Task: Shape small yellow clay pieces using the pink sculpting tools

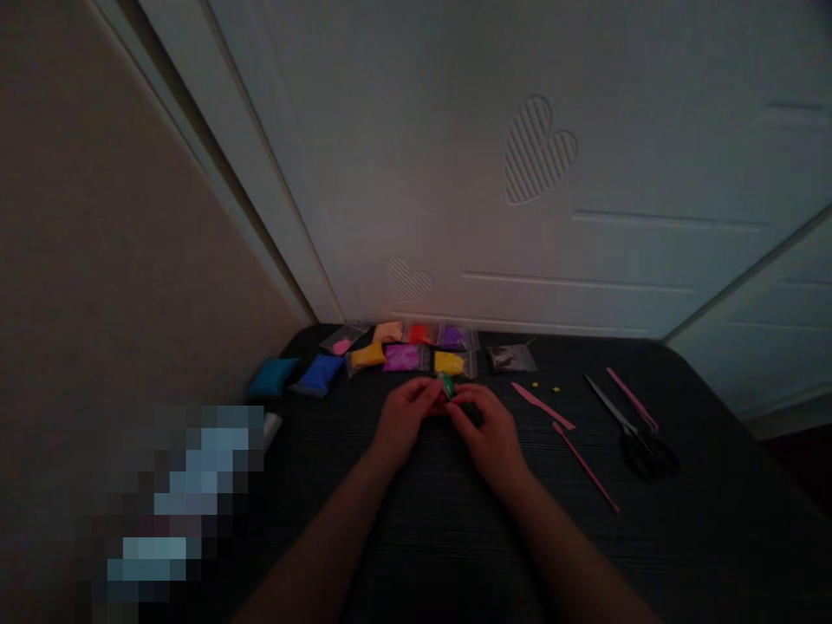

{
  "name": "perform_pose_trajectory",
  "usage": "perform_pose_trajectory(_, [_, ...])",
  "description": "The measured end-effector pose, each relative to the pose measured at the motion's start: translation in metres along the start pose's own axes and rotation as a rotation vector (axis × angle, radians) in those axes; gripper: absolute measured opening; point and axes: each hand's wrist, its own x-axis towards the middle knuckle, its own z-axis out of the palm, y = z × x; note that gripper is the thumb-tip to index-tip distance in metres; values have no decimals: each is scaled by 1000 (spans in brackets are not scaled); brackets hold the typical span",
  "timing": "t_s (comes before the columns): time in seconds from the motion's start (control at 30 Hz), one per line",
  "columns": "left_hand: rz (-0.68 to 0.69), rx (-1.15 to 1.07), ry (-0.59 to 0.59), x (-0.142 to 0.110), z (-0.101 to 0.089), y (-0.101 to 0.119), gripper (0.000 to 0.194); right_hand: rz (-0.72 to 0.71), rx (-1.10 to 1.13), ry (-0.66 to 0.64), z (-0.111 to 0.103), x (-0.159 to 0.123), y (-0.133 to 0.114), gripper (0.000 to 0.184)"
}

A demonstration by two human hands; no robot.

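Note:
My left hand [408, 418] and my right hand [489, 426] meet over the dark table, fingertips close together. Between them is a small green piece [445, 385], which looks like modelling clay; whether it is in a wrapper is too dim to tell. The left thumb and fingers pinch it from one side, the right fingers from the other. Just behind the hands lie clear bags of coloured clay, among them a yellow one [450, 363] and a magenta one [402, 357]. To the right of my right hand rests a pink plastic knife [543, 406].
A thin pink stick tool [587, 468], black-handled scissors [629, 426] and another pink tool [632, 399] lie at the right. Two tiny yellow bits [555, 389] are near the knife. Blue [321, 375] and teal packets [274, 377] sit left. A white panel [416, 173] rises behind the table.

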Motion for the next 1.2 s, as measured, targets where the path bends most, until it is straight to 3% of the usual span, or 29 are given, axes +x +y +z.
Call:
perform_pose_trajectory(0.27, [15, 41, -3, -3, -2, 4, 11, -19, -10, -26, 2, -1, -2, 7])
perform_pose_trajectory(0.57, [8, 301, -66, -1, -6, 5, 11, -38, -29, -40, 2, -3, -2, 14])
perform_pose_trajectory(0.83, [219, 598, -222, -4, -6, 7, 20, -33, -55, -68, -4, 1, 4, 13])
perform_pose_trajectory(1.2, [331, 718, -207, -12, -1, 9, 21, 51, -28, -34, -3, -1, -1, 10])
